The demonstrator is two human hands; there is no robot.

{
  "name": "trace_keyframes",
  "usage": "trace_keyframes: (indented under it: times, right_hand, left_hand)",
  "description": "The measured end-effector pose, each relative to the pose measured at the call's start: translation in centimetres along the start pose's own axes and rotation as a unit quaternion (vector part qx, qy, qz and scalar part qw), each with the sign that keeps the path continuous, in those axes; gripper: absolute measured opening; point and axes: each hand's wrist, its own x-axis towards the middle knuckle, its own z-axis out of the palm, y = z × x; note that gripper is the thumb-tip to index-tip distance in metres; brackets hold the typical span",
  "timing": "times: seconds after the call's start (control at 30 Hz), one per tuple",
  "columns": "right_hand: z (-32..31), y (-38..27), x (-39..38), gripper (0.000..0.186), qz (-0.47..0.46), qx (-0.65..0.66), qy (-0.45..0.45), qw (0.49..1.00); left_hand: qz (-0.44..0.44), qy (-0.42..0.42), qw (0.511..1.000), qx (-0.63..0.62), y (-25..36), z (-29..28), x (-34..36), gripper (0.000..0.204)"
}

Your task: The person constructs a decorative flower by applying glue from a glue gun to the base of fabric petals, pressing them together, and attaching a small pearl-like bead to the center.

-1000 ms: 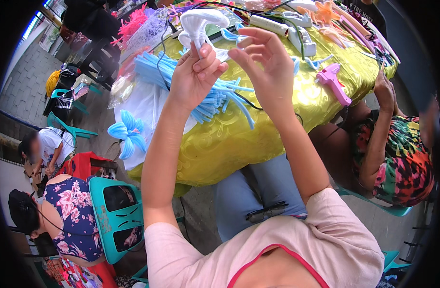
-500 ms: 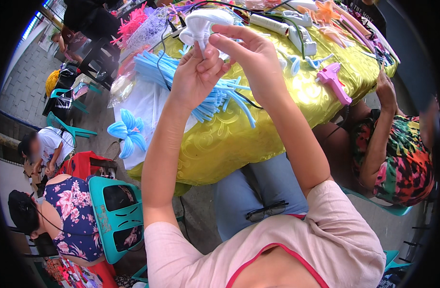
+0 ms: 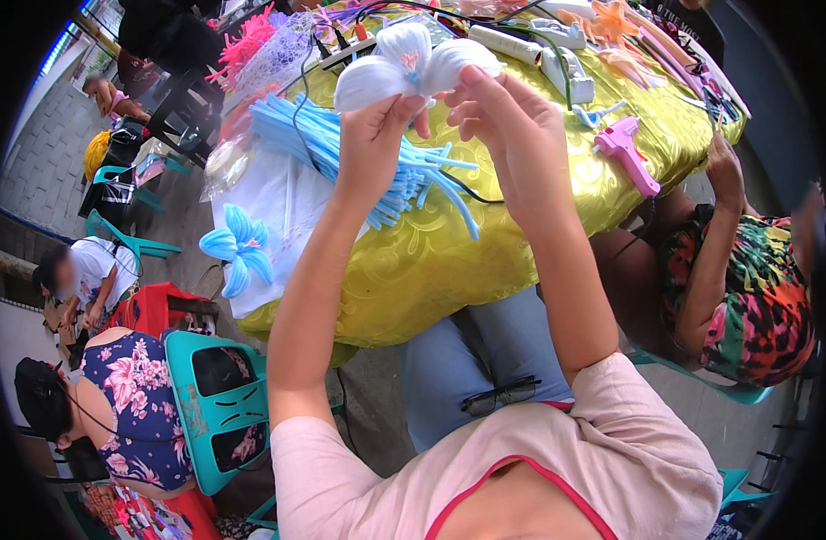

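White flower (image 3: 370, 83): one, raised above my yellow-clothed table (image 3: 431, 283). My left hand (image 3: 374, 133): fingers curled, thumb closed at its base. My right hand (image 3: 507, 121): half curled, thumb on its right petal; firmness of grip, I cannot tell. Blue stems (image 3: 296, 130): one bundle, behind my left wrist. Pink glue gun (image 3: 625, 155): one, rightward.

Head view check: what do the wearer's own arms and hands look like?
Short, loose sleeves of plain pale pink fabric, without visible markings, leave both forearms uncovered. The left hand and right hand are gloveless, and no watch or bracelet shows.
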Motion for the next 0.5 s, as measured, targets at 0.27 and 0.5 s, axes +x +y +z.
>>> trace_keyframes:
  times: [0.27, 0.5]
  right_hand:
    - [-1.1, -0.1, 0.5, 0.019, 0.016, 0.018, -0.006, 1.0]
    - [-0.7, 1.1, 0.7, 0.017, 0.032, 0.086, 0.0, 0.996]
  left_hand:
    - [-0.002, 0.028, 0.993, 0.117, 0.6, -0.1, -0.1, 0.02]
    - [-0.031, 0.101, 0.981, -0.164, -0.7, 0.1, 0.1, 0.015]
